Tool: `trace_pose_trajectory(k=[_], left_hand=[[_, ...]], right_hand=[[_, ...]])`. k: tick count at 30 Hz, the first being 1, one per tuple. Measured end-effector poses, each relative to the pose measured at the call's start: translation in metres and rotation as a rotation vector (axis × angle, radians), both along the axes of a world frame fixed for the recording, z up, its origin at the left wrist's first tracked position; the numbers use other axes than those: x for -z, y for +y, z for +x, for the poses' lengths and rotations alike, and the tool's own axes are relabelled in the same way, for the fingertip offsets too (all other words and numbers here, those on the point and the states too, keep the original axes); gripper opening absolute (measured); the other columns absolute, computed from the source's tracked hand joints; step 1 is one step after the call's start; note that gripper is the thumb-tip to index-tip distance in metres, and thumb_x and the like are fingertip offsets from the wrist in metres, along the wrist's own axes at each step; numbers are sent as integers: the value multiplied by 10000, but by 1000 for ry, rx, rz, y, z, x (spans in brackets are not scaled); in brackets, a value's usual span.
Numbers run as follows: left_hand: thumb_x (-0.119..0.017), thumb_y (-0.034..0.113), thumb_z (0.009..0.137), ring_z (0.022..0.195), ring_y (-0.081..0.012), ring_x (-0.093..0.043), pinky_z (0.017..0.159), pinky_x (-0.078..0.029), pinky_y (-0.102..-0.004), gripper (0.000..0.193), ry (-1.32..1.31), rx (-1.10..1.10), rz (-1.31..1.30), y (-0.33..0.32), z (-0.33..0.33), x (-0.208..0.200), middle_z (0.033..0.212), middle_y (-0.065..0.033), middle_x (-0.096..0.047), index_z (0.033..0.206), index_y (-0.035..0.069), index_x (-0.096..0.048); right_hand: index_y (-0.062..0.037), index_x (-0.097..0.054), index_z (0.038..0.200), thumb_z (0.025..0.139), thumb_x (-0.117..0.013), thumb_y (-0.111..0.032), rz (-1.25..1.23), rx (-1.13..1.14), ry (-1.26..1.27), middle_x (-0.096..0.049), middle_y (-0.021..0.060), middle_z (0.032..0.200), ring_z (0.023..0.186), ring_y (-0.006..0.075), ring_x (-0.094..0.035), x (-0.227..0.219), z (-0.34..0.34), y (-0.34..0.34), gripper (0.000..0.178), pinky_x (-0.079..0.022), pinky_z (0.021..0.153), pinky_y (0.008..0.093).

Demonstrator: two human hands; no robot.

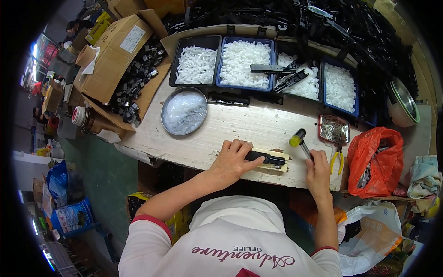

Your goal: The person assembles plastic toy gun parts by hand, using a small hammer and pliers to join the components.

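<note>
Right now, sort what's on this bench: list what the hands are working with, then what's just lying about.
In hand:
left hand pressing black part on wooden block
right hand holding yellow-headed mallet

Lying about:
yellow-handled pliers
round metal dish
bins of white pieces
orange bag
cardboard box

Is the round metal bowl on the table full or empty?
Nearly full: the round metal bowl holds small white pieces up to near its rim.
</note>
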State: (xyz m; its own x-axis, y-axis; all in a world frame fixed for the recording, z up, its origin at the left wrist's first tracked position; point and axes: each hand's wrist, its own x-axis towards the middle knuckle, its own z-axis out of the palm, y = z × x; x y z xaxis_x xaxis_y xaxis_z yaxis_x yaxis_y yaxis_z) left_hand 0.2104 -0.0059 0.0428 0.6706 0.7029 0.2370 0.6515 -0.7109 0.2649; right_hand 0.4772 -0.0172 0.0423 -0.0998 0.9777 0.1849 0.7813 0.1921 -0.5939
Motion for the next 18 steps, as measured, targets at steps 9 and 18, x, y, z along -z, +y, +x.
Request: trace_pose_trajectory(k=[9,18], left_hand=[[-511,45,761,922,-256,-421,730,-321,-356,404,73,53,58,2,-3,-4,998,-140,-463,1133,196,-554],[-569,32,709,959,-262,-427,747,-314,-369,473,166,51,-59,2,-1,-7,1071,-155,-460,1130,248,-562]], right_hand=[[-22,-524,1027,815,-546,-83,-59,-254,-224,-526,132,714,578,314,-550,-55,-27,-23,222,-426,490,394],[-58,-496,854,845,-511,-176,-38,-211,-351,-537,104,645,502,303,-548,-60,-37,-23,120,-423,432,398]])
